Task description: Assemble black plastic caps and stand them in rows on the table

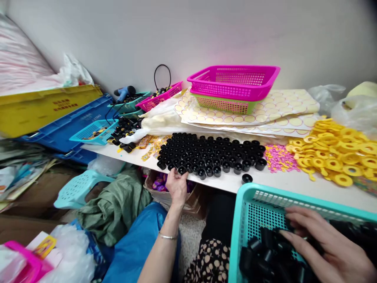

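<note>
Rows of small black round plastic cups (206, 151) stand on the white table, their hollow ends facing up. At the near edge of these rows, my left hand (177, 186) has its thumb and fingers closed round one black cup (182, 170). My right hand (326, 243) is inside a turquoise basket (242, 220), which holds a heap of loose black cups (268, 255). Its fingers are curled on black pieces there, partly hidden by the hand. One separate black cup (246, 179) stands near the basket's corner.
Yellow rings (347, 153) and small pink and yellow pieces (281, 158) lie to the right. Stacked pink and green baskets (234, 84) rest on sticker sheets (288, 112) behind. A blue basket (96, 131) and black parts (126, 131) sit left. Below stands a turquoise stool (78, 188).
</note>
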Available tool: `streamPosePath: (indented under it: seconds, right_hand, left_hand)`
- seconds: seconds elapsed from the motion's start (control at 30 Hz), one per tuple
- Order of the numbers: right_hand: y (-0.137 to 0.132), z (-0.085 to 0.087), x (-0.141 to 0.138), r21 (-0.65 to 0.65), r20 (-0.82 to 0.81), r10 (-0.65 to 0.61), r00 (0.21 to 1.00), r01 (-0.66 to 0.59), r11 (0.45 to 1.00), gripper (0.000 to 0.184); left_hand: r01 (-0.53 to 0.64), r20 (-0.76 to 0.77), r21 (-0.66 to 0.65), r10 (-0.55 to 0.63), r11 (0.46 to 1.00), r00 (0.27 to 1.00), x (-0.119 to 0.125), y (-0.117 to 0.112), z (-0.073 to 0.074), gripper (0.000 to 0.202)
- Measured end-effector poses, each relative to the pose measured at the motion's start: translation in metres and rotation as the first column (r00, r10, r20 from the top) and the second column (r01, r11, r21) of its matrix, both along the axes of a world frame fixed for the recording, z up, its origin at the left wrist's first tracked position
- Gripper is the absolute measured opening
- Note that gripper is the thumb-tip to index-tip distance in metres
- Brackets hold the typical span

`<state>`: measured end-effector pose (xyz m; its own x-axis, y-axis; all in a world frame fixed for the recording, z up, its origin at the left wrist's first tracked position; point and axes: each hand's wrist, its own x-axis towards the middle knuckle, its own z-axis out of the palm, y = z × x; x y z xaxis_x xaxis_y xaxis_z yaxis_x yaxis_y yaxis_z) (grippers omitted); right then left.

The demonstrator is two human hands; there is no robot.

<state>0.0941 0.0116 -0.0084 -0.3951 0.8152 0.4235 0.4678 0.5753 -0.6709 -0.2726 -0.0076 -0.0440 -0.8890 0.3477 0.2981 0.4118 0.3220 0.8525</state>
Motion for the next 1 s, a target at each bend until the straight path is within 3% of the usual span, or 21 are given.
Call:
streamPosePath:
  seconds: [0.1,0.2,0.3,0.37,0.47,0.6,1.0]
  right_hand:
    - [0.019,0.021,-0.043,0.149,0.071,0.143,0.987,-0.152,0.977,0.023]
    - [0.029,0.039,-0.098,0.084,0.290,0.255,0.922,-0.290,0.953,0.015]
    - [0.033,0.048,-0.154,-0.104,0.622,0.393,0.677,-0.426,0.899,0.018]
    - [0.036,0.050,-0.186,-0.195,0.712,0.469,0.523,-0.495,0.847,0.016]
    - [0.043,0.048,-0.219,-0.248,0.741,0.516,0.429,-0.540,0.804,0.014]
    - [0.052,0.047,-0.237,-0.269,0.767,0.516,0.382,-0.539,0.799,0.016]
    - [0.055,0.043,-0.246,-0.209,0.768,0.507,0.391,-0.594,0.777,0.018]
  left_hand:
    - [-0.034,-0.078,0.010,0.035,0.999,0.996,-0.002,-0.010,-0.005,0.046]
    - [-0.143,-0.221,0.021,0.144,0.990,0.965,-0.008,-0.020,-0.007,0.052]
    - [-0.250,-0.278,0.002,0.241,0.968,0.930,-0.019,-0.017,-0.006,0.066]
    - [-0.239,-0.253,-0.027,0.225,0.971,0.941,-0.026,-0.008,-0.005,0.073]
    - [-0.181,-0.194,-0.100,0.159,0.978,0.968,-0.029,0.008,-0.005,0.080]
    - [-0.161,-0.090,-0.163,0.147,0.973,0.985,-0.030,0.019,-0.003,0.084]
    - [-0.144,-0.057,-0.023,0.143,0.989,0.988,-0.045,0.028,-0.003,0.085]
